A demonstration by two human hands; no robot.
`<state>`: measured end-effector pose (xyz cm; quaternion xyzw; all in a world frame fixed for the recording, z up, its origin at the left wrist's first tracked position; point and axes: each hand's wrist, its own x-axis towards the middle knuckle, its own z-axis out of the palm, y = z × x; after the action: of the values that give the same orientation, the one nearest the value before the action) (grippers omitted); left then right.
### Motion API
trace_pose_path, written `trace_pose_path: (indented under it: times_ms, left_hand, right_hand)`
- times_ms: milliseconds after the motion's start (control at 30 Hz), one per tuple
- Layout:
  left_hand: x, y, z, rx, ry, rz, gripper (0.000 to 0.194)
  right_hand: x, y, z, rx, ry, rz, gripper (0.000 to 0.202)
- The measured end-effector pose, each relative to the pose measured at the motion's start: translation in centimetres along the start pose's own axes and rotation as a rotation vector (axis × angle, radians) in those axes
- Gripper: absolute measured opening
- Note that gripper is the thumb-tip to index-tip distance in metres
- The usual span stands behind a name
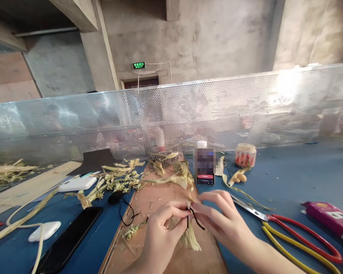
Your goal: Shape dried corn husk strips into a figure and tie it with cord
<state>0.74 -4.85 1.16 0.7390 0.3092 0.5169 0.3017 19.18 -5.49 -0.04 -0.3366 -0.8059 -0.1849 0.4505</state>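
Observation:
My left hand [162, 228] and my right hand [220, 220] meet over a brown board [160, 201], both pinching a small bundle of dried leaf strips [192, 238] that hangs down between them. A thin black cord [196, 220] loops around the top of the bundle at my fingertips. More black cord [125, 207] trails across the board's left edge from a black lump [115, 196].
Dried plant stalks and husks [122, 180] lie at the board's far end. Scissors [288, 228] with red and yellow handles rest to the right, a pink box [331, 219] beyond. A phone [205, 165] leans against a bottle, near a jar [245, 154]. A black phone [71, 238] and white devices lie left. A perforated metal screen [171, 114] backs the table.

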Motion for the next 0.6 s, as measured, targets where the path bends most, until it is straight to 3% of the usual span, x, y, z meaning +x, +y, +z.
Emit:
trace_pose_path:
  times_ms: [133,400,600]
  left_hand:
    - [0.10,-0.08,0.03,0.012,0.008,0.022,0.008]
    - [0.21,-0.28,0.03,0.035,-0.003,0.039,0.005]
    - [0.06,-0.41,0.08,0.047,-0.042,0.006,0.011]
  right_hand:
    - [-0.23,-0.30,-0.07,0.072,-0.061,-0.095,0.027]
    - [0.01,-0.79,0.16,0.093,-0.025,-0.097,0.018]
    - [-0.08,-0.68,0.11,0.133,-0.006,-0.099,0.024]
